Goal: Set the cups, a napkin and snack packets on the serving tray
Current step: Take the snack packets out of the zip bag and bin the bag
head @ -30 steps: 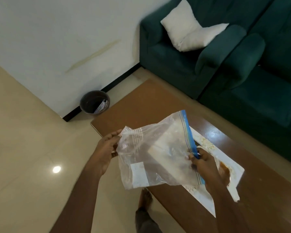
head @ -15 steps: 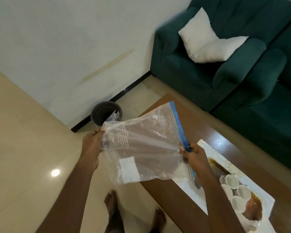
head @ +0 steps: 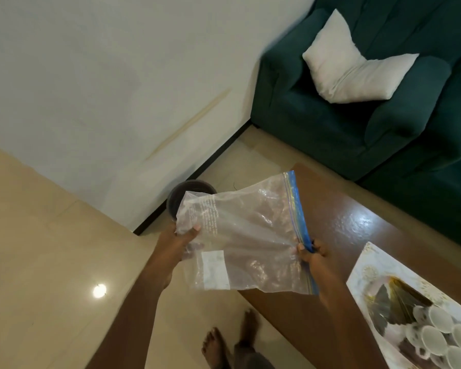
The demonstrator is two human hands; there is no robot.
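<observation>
I hold a clear zip bag (head: 245,235) with a blue seal strip stretched flat between both hands, above the near-left corner of the brown table (head: 341,225). My left hand (head: 177,242) pinches its left edge and my right hand (head: 313,253) grips the blue seal. The bag looks empty. At the lower right, the white patterned serving tray (head: 370,270) lies on the table with several white cups (head: 437,334) standing close together on it. No napkin or snack packets show.
A dark round bin (head: 183,191) stands on the floor by the wall, partly behind the bag. A green sofa (head: 317,121) with a white cushion (head: 354,73) runs along the far side of the table. My bare feet (head: 224,342) are on the tiled floor.
The view has swung left and down, so tray and cups slid to the lower right. The bag, bunched a second ago, is now pulled flat and held a little higher, over the bin.
</observation>
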